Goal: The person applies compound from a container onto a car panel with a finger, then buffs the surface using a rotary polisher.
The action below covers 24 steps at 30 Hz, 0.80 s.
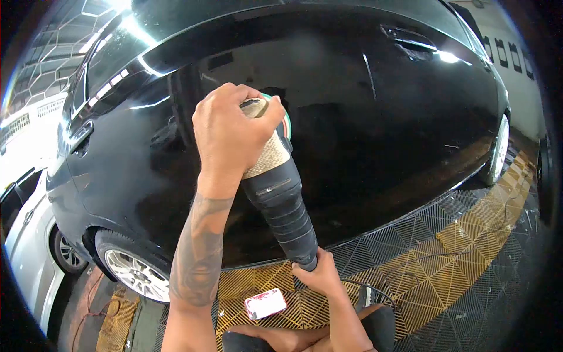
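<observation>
A black car polisher (282,205) with a pale textured cover near its head points up toward the side of a black car (340,135). My left hand (234,126) is wrapped over the polisher's head. At the tail end of the body, my right hand (318,273) grips the polisher low down. Part of a round pad with a green and orange rim (286,124) shows beside my left hand, close to the door panel. My left hand hides most of that pad, so I cannot tell whether it touches the paint.
On the yellow and black grid floor (422,276) lies a white and red rectangular thing (265,304). A dark cord (375,288) runs near my right wrist. The car's wheel (135,267) stands at lower left, with a white car (32,234) beyond it.
</observation>
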Motion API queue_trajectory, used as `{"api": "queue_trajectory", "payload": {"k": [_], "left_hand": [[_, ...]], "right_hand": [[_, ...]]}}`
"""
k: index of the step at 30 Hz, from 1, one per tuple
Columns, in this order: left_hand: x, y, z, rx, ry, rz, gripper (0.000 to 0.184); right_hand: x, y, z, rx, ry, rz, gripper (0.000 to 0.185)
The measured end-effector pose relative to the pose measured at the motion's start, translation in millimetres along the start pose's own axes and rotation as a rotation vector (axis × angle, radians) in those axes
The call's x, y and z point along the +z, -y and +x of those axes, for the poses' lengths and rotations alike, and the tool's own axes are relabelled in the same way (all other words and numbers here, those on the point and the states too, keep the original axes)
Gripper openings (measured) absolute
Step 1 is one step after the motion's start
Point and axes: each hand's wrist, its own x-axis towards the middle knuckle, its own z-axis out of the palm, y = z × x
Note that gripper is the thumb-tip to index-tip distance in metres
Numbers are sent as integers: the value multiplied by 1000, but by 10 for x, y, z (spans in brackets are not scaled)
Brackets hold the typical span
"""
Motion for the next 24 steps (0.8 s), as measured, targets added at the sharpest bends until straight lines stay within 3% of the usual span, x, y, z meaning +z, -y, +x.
{"api": "queue_trajectory", "payload": {"k": [14,15,19,24], "left_hand": [[1129,-1075,31,159,98,-95,31],[1176,-1163,18,150,122,-93,31],[1308,-1236,-18,177,125,-207,29],[1097,-992,-13,173,71,-143,28]], "right_hand": [[-870,-425,-89,146,-231,243,28],[-929,-419,-95,258,-223,249,32],[-961,-843,-62,245,-215,203,39],[-721,-625,-58,178,-207,264,31]]}}
